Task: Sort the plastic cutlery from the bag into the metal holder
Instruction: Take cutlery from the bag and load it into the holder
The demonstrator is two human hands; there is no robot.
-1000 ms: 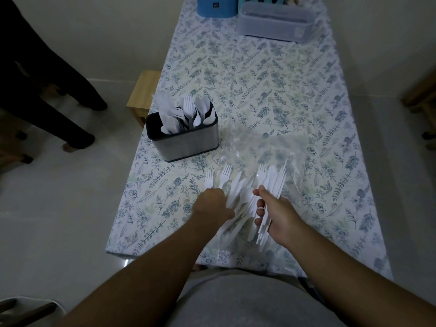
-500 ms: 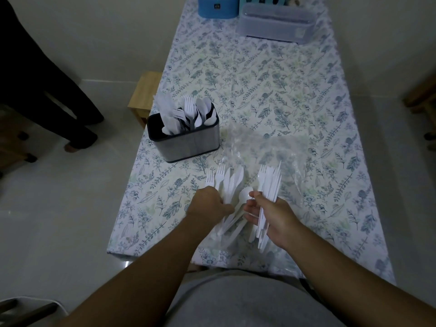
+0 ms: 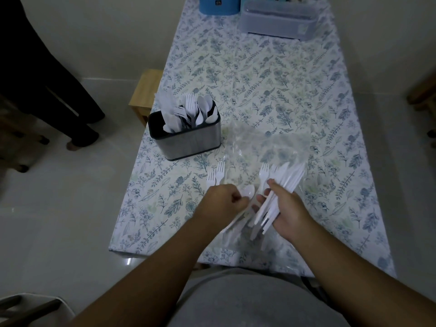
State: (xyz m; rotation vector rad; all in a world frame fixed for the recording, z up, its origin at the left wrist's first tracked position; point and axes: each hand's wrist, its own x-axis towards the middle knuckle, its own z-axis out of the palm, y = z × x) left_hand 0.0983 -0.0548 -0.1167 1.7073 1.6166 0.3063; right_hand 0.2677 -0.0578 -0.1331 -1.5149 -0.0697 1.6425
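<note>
A clear plastic bag point(image 3: 266, 147) lies crumpled on the floral tablecloth near the front edge. My right hand point(image 3: 286, 208) grips a fanned bundle of white plastic knives and forks point(image 3: 280, 185) over the bag. Just to its left, my left hand point(image 3: 221, 201) is closed on a white spoon point(image 3: 249, 193) and some forks point(image 3: 215, 175) whose tines stick out beyond the knuckles. The metal holder point(image 3: 188, 142) stands behind and to the left, with white knives, forks and spoons upright in its compartments.
A translucent lidded box point(image 3: 276, 20) and a blue container point(image 3: 218, 5) stand at the table's far end. A wooden stool point(image 3: 146, 93) sits beside the table's left edge, and a person's dark-clad legs point(image 3: 47, 86) stand on the floor further left.
My left hand has gathered the spread cutlery closer and now pinches a spoon; fewer pieces fan out beyond it. My right hand's bundle has tilted a little to the right.
</note>
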